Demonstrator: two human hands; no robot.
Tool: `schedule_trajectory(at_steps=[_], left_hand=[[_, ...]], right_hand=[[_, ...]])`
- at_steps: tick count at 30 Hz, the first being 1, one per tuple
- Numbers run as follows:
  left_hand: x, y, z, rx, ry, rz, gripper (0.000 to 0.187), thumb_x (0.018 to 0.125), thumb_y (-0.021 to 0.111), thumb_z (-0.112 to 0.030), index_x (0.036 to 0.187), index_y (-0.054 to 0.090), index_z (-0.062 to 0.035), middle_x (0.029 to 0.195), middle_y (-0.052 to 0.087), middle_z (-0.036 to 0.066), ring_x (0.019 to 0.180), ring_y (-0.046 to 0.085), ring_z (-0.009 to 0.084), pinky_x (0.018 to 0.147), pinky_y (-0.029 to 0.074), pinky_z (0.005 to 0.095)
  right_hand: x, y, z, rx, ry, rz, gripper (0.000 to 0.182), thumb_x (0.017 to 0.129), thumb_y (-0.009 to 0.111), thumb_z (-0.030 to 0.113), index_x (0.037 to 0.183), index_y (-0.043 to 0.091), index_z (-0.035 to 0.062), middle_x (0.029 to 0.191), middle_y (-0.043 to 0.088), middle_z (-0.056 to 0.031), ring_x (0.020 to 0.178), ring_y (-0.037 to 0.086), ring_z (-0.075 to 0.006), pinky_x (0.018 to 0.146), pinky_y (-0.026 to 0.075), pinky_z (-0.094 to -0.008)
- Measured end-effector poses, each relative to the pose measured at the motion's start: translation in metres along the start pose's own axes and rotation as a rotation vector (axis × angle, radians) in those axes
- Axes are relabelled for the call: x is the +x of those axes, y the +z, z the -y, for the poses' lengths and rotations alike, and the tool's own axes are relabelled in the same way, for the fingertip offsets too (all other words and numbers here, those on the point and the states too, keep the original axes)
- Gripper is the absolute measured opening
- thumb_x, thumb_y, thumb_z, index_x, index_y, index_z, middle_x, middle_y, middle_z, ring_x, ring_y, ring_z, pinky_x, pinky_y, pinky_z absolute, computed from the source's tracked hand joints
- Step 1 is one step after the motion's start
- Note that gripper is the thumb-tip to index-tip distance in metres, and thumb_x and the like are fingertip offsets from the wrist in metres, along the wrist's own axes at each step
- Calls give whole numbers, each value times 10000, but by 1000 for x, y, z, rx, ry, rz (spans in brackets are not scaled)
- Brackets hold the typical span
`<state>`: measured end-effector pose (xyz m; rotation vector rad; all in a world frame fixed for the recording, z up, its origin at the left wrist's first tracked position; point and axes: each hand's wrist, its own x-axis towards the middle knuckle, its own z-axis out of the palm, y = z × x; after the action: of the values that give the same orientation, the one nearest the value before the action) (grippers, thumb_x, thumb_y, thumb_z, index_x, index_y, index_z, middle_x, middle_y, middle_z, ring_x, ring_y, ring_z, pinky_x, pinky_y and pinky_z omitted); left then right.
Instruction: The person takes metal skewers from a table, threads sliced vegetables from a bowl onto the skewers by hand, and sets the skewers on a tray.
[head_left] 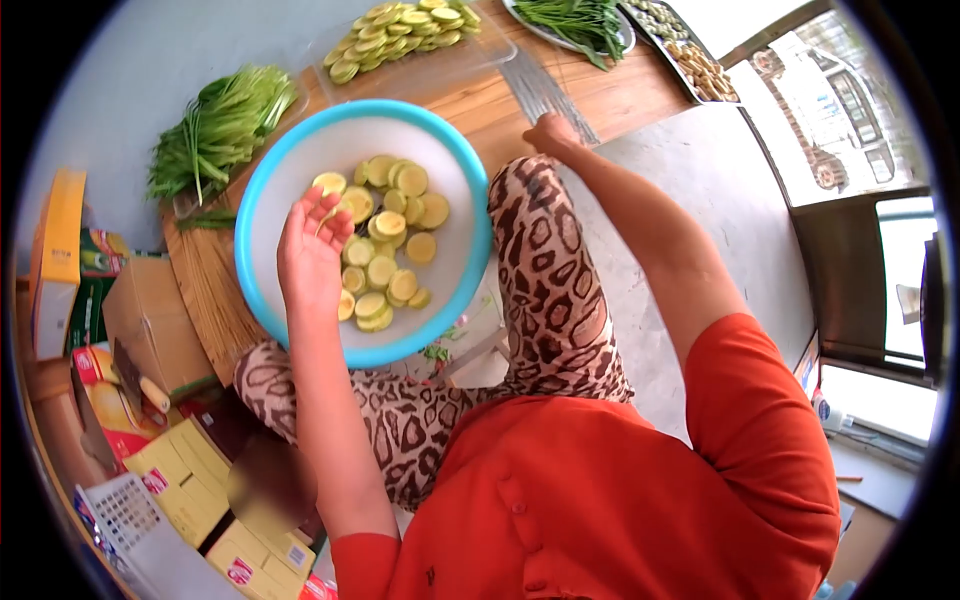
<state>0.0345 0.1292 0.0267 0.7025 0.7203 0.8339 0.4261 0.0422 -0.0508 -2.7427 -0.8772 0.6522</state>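
Note:
Inside a white basin with a blue rim [257,290] lie several round green-yellow vegetable slices [381,270]. My left hand [316,245] is over the basin's left part, palm partly up, its fingers loosely curled and a little apart beside the slices. I see nothing clearly gripped in it. My right hand [556,136] rests at the lower end of a bundle of thin metal skewers [540,88] on the wooden table [640,98]. Its fingers are closed together, and what they hold is too small to make out.
A clear tray [478,62] of more slices stands behind the basin, with leafy greens [222,128] to its left. More greens [575,22] and a dark tray of small food pieces [700,72] are at the back right. Cartons [150,310] crowd the left side.

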Motion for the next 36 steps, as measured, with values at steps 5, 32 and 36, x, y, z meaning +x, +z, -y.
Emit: schedule_trajectory(at_steps=[5,32,36], left_hand=[[4,-14,-7,-34,44,-22,349,967,438,-285,1165,526,-11,1050,589,120,881,578,214,825,479,340],[1,-18,19,155,16,149,279,927,572,-264,1088,614,-39,790,607,30,635,576,106,558,468,223],[21,-31,39,581,144,9,352,876,635,-306,1124,612,-57,926,653,65,708,616,126,616,496,245]], right_hand=[[5,-16,-34,512,-147,7,256,772,636,272,745,632,17,584,590,-72,474,544,-156,441,448,-310],[-200,37,148,725,-658,778,168,903,534,169,916,616,23,632,580,-34,478,448,-70,443,351,-223],[-164,35,129,1062,-492,588,187,905,550,178,958,630,18,625,546,-15,465,422,-66,439,332,-215]])
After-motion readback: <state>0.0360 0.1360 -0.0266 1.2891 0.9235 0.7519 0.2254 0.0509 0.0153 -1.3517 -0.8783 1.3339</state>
